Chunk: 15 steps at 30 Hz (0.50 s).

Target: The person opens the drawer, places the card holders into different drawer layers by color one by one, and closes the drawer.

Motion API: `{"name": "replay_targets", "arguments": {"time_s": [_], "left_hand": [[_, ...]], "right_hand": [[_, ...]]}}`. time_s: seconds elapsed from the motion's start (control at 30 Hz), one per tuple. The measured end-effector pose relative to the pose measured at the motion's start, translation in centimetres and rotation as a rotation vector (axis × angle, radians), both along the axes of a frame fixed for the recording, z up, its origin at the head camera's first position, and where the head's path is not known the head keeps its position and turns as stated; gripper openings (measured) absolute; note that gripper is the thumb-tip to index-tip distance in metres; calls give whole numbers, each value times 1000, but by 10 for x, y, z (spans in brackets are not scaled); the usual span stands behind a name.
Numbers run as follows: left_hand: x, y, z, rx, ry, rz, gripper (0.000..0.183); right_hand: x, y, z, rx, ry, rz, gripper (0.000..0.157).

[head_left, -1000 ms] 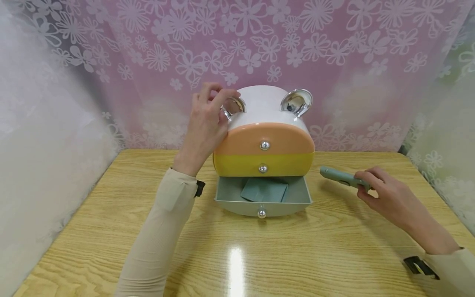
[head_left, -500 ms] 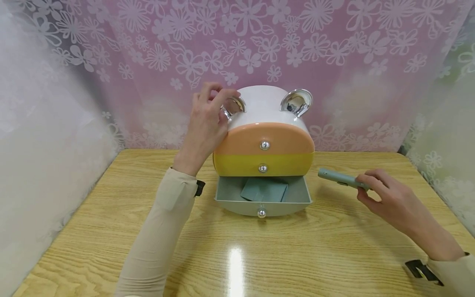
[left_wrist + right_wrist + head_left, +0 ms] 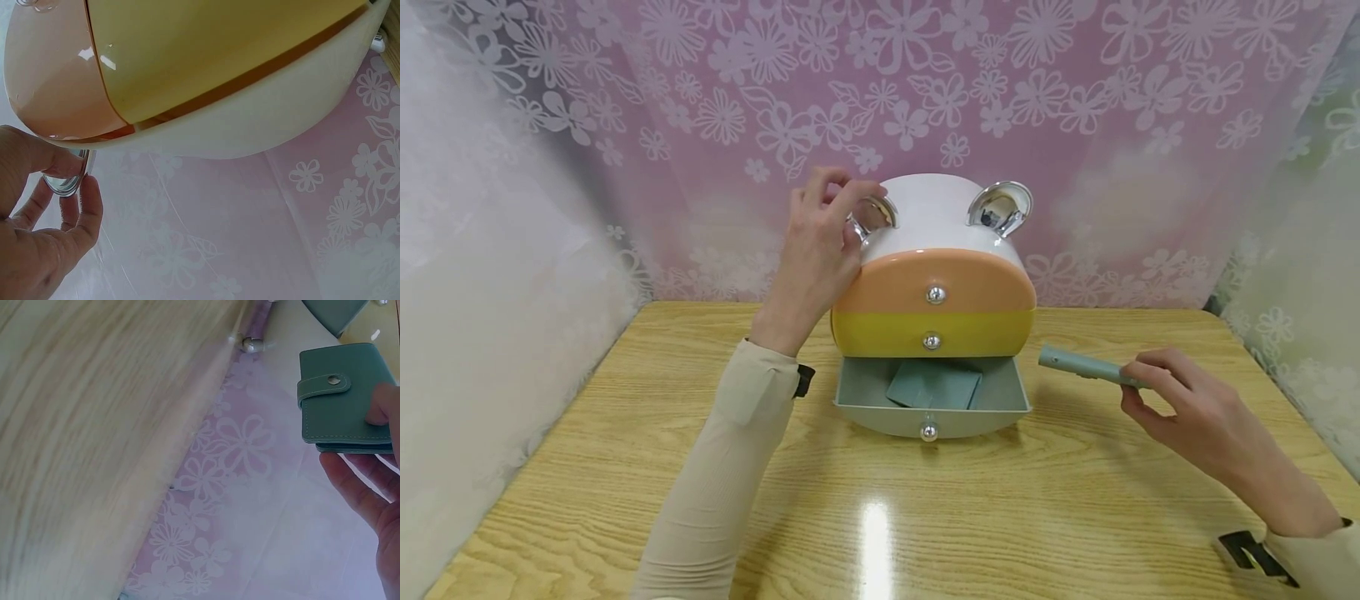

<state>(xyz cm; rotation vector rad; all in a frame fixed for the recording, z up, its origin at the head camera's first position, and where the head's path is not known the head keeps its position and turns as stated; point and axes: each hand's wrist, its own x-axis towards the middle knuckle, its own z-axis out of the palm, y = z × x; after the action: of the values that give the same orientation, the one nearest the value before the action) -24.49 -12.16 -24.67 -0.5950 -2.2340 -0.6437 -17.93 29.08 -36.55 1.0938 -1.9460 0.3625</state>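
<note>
A small toy-like chest of drawers (image 3: 928, 212) with a white top stands on the table. My left hand (image 3: 812, 258) pinches its silver ear (image 3: 64, 185) between thumb and fingers at the upper left. The lowest, grey-green drawer (image 3: 880, 423) is pulled out, and a flat, folded-looking green piece (image 3: 936, 385) lies in it. To the right of the chest, my right hand (image 3: 1202, 417) grips a green wallet (image 3: 337, 406) by one end, thumb on one face and fingers beneath. Its snap strap is fastened. In the head view the wallet shows edge-on above the table.
The orange drawer (image 3: 880, 283) and yellow drawer (image 3: 880, 333) are closed, each with a silver knob. A second silver ear (image 3: 1003, 207) sticks up at the top right. Flowered pink curtain (image 3: 700, 167) hangs behind the wooden table (image 3: 700, 500).
The right hand has come slightly down and toward me. The wallet's far end has swung a little left and down, its visible side tilting. The left hand stays on the ear.
</note>
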Motion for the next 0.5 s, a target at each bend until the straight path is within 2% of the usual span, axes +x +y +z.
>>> {"name": "replay_targets", "arguments": {"time_s": [0.5], "left_hand": [[0, -1, 0, -8, -3, 1, 44]], "right_hand": [[6, -13, 12, -56, 57, 45, 43]]}}
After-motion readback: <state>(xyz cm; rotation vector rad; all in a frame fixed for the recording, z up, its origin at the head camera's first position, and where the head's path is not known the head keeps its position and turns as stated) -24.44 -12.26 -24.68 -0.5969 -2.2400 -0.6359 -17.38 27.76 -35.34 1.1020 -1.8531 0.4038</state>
